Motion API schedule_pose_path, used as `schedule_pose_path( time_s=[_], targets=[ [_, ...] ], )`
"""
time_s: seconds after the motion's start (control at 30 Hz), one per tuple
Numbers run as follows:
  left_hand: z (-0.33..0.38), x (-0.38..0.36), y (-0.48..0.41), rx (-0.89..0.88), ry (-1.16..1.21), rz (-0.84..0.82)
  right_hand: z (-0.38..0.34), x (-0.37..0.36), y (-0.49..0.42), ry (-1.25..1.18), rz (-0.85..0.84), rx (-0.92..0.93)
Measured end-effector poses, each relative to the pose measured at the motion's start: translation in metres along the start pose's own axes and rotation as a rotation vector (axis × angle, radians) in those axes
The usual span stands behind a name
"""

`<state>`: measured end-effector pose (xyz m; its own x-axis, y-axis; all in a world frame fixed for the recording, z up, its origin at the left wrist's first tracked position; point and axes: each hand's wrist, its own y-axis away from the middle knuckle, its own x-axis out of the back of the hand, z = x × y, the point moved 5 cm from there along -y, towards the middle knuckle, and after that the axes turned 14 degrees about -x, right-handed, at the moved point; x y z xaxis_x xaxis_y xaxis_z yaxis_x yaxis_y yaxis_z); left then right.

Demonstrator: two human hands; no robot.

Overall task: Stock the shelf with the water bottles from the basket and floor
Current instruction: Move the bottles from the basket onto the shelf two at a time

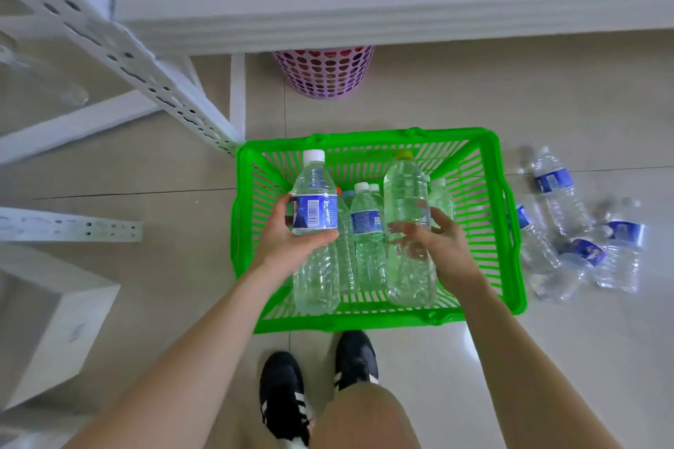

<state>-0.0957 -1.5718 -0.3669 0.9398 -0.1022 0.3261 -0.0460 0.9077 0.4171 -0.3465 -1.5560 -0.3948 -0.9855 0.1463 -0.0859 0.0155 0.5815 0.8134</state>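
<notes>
A green plastic basket (485,142) stands on the tiled floor in front of my feet, with several clear water bottles (368,230) inside. My left hand (288,237) grips a white-capped bottle with a blue label (314,189), held above the basket's left half. My right hand (437,244) holds a larger unlabelled bottle with a yellow cap (405,193), fingers curled round its middle. Several more blue-labelled bottles (554,189) lie loose on the floor right of the basket. The white shelf (328,22) spans the top of the view.
A pink perforated bin (324,73) stands under the shelf, behind the basket. White slotted shelf uprights (120,55) cross the left side. A white box (54,321) sits at the lower left. My black shoes (284,394) are just in front of the basket.
</notes>
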Motion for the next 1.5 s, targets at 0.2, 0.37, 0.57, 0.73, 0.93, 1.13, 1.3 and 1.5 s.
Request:
schedule_pose_path(
  time_s=[0.2,0.37,0.57,0.73,0.93,1.13,1.3,1.5],
  targets=[
    [0.06,0.025,0.048,-0.011,0.023,0.032,-0.032,-0.007,0.076,-0.018,-0.016,0.02],
    [0.128,0.047,0.099,-0.033,0.089,0.049,-0.072,-0.015,0.155,-0.019,-0.03,0.065],
    [0.23,0.082,0.159,-0.119,0.123,0.072,-0.137,-0.023,0.26,0.051,-0.052,0.168],
    [0.306,0.11,0.205,-0.201,0.144,0.081,-0.187,-0.025,0.343,0.076,-0.046,0.274],
    [0.387,0.144,0.26,-0.363,0.127,0.077,-0.237,-0.032,0.436,0.101,-0.045,0.407],
    [0.46,0.175,0.309,-0.517,0.088,0.083,-0.282,-0.04,0.519,0.112,-0.054,0.557],
    [0.528,0.196,0.338,-0.646,0.095,0.072,-0.325,-0.044,0.573,0.138,-0.033,0.657],
    [0.594,0.206,0.345,-0.743,0.114,0.116,-0.383,-0.045,0.617,0.17,-0.041,0.748]
  ],
)
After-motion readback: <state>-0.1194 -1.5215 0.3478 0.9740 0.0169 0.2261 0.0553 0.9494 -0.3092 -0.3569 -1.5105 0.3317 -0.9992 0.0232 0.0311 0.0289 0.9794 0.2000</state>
